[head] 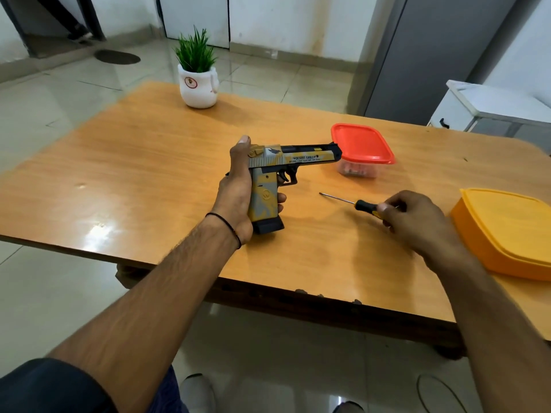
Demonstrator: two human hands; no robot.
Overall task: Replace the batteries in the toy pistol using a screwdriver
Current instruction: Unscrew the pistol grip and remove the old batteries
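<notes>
Gripping the toy pistol (265, 192) round its handle, the left hand (235, 186) stands it upright, butt down on the counter (149, 162) and barrel pointing right, probably to steady it and turn its side toward the tool. The right hand (417, 222) pinches the handle of the screwdriver (362, 206), tip aimed at the pistol, seemingly ready to lift. Behind the muzzle sits 1 red-lidded box (362, 143); its small contents are too blurred to name.

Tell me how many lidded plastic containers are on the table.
2. The red-lidded container stands behind the muzzle of the toy pistol; the orange container lies at the right edge, near the right hand. None seems hidden.
</notes>
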